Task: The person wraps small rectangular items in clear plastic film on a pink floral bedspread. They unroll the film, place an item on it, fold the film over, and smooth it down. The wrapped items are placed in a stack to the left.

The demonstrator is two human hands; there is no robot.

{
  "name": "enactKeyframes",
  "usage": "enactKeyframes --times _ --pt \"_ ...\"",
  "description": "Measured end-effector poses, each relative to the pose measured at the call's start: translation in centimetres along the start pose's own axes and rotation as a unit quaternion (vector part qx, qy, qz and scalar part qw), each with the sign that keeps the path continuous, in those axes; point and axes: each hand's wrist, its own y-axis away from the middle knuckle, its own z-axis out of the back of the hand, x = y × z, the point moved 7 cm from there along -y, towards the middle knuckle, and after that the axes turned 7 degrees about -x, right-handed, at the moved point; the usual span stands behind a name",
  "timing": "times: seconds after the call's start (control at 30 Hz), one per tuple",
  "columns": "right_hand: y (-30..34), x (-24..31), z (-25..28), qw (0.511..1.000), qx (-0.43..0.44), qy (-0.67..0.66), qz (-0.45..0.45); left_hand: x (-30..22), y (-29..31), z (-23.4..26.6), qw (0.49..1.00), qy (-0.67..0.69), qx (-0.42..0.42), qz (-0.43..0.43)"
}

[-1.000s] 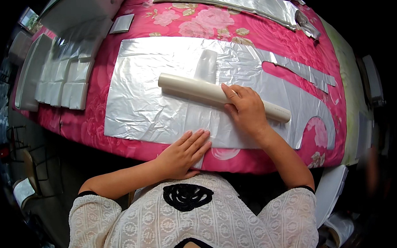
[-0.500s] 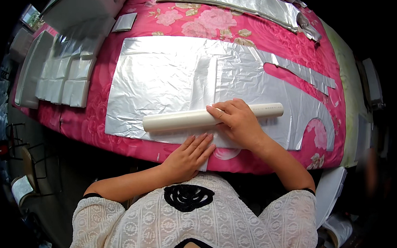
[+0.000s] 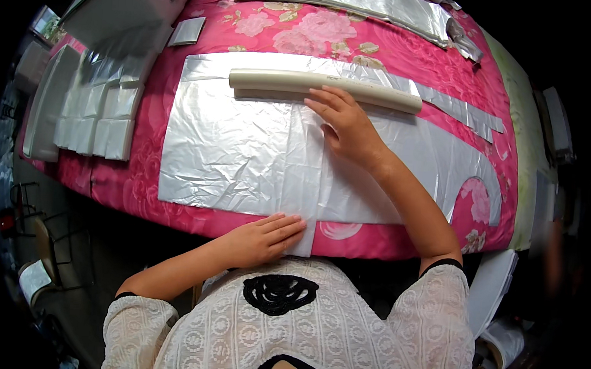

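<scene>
Tablecloth (image 3: 134,177): hot pink, paler pink roses, tan-olive leaves. Sheet (image 3: 224,155): shiny silver, duller grey toward the right. Tube (image 3: 273,80): plain cream, small dark print. Folded stack (image 3: 356,8): silver. Packets (image 3: 117,139) at left: whitish, glossy. Side cloth (image 3: 524,208): pale yellow-green. Blouse (image 3: 203,342): off-white, rows of round lace motifs, black trim, black rose-like patch (image 3: 279,294).

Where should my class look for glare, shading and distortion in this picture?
Head view: glare brightens the silvery sheet; a darker strip runs below the pale tube's left part; the pink cloth's near edge bows; corners go black.
</scene>
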Motion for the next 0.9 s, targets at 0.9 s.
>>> enactKeyframes --times 0.9 --pt "7.2 1.1 -1.5 0.857 0.078 -0.242 -0.448 8.6 -3.0 5.4 0.864 0.223 -0.292 0.343"
